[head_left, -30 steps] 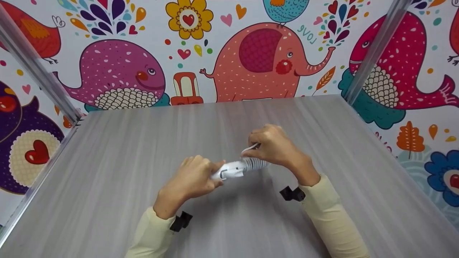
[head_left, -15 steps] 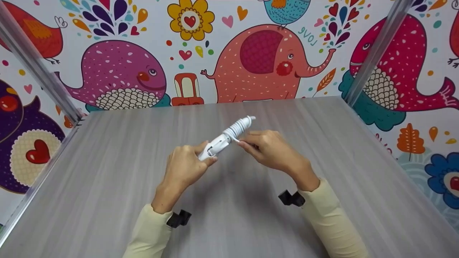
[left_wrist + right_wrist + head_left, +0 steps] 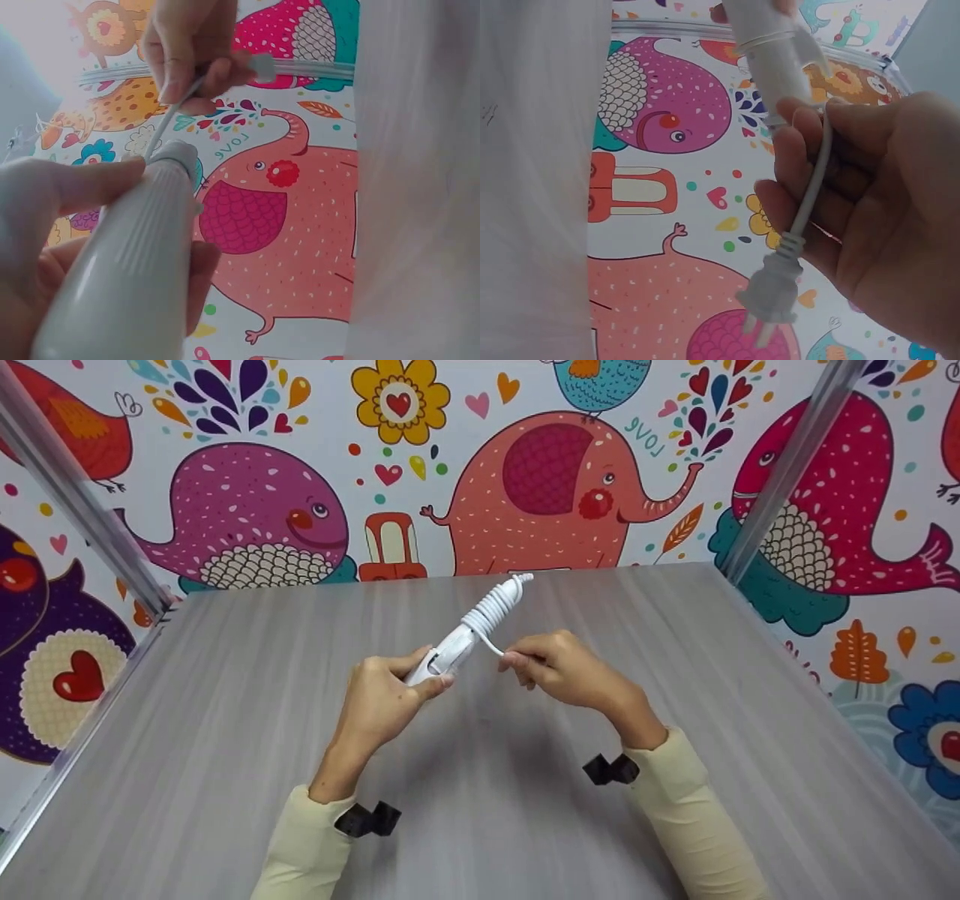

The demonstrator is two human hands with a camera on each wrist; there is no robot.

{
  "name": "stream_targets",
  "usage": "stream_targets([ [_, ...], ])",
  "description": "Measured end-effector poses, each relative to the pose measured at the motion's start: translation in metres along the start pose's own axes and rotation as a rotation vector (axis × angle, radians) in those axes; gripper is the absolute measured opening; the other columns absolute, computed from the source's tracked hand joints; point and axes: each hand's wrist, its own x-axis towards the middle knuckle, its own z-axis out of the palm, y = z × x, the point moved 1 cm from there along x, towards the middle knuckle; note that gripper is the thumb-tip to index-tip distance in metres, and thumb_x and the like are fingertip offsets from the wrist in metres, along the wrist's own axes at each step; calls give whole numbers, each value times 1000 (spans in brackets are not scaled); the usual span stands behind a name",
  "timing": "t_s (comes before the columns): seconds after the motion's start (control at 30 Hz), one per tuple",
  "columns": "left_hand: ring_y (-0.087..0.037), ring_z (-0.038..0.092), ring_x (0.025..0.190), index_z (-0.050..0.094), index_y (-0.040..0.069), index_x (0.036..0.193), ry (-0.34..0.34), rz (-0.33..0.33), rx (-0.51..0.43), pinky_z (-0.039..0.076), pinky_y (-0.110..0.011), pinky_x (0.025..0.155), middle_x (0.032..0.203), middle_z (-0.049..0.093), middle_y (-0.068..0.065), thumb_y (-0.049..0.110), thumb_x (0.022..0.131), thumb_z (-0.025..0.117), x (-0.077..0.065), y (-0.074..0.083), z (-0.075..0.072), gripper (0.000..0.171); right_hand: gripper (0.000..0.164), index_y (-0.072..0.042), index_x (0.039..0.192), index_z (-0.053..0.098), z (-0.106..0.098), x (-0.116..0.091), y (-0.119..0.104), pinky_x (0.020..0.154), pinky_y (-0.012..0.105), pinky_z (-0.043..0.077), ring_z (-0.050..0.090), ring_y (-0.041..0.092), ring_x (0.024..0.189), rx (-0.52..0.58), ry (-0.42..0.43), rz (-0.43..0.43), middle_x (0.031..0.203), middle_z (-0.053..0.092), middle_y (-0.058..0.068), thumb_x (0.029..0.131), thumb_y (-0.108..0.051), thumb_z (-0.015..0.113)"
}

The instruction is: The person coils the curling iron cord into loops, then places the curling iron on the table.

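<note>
In the head view my left hand grips the handle of a slim white hair iron, held above the table and tilted with its far end up and to the right. A white cord is wound in several loops round its far part. My right hand pinches the cord's free end, which stretches taut from the lowest loop. In the right wrist view a two-pin plug dangles below those fingers. Seen from the left wrist, the smooth ribbed body lies between thumb and fingers.
Beneath both hands spreads a grey wood-grain table. Behind it stands a wall printed with cartoon animals, and metal posts rise at the back corners.
The hair iron has swung from nearly level to pointing up and away. My right hand has moved from over the loops to beside them, drawing the cord end out to the right.
</note>
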Motion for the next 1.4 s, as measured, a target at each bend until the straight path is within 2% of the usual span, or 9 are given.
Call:
stream_targets([
  [0.23,-26,70,96,68,8,126,-78,-3,-128,59,-40,81,123,71,-14,20,81,85,-1,-2,-6,50,21,-7,103,76,-2,3,11,80,28,54,64,16,79,202,-98,21,83,72,11,100,-21,60],
  [0.4,-26,71,93,68,5,126,-151,9,-242,59,-39,83,124,70,-16,16,83,82,1,-6,-8,46,21,0,104,74,-2,4,18,85,29,54,65,17,85,310,-164,-33,88,72,17,101,-14,59],
  [0.7,-25,71,90,68,5,126,-285,73,-315,58,-33,77,127,69,-17,18,85,79,2,-9,-9,45,22,5,111,71,0,5,34,91,28,54,68,14,92,375,-217,-70,104,72,25,99,-10,60],
  [0.9,-23,68,93,67,5,127,-369,133,-293,57,-29,80,124,70,-18,19,85,79,2,-13,-6,47,21,4,112,69,1,7,37,93,33,54,67,14,97,294,-126,3,107,72,19,94,-7,67],
  [0.97,-22,67,94,66,5,127,-399,156,-276,56,-28,81,124,70,-17,19,85,79,1,-13,-7,47,22,0,111,68,-1,6,37,105,40,48,65,17,107,243,-73,68,107,72,14,91,-8,72],
  [1.13,-21,67,95,69,5,122,-500,175,-223,55,-28,80,124,70,-12,19,82,82,-1,-10,-7,45,8,0,93,69,-4,6,40,96,37,53,64,20,90,124,-57,-162,88,70,12,87,0,73],
  [1.2,-19,68,94,70,7,120,-538,167,-174,54,-28,78,124,70,-9,22,80,84,-2,-8,-4,45,3,2,88,71,-4,6,42,77,29,55,60,16,77,159,-98,-234,82,68,14,86,2,73],
  [1.3,-16,69,98,71,11,121,-582,172,-89,52,-27,78,125,70,-7,26,80,85,-2,-6,0,46,7,1,88,77,-5,4,44,72,23,53,62,11,77,258,-160,-88,85,72,15,84,-4,77],
  [1.4,-14,68,101,70,12,121,-614,180,-43,50,-25,77,128,69,-6,26,79,85,-2,-7,2,47,10,-1,89,79,-6,3,46,71,22,54,62,9,76,232,-178,29,84,73,13,84,-11,80],
])
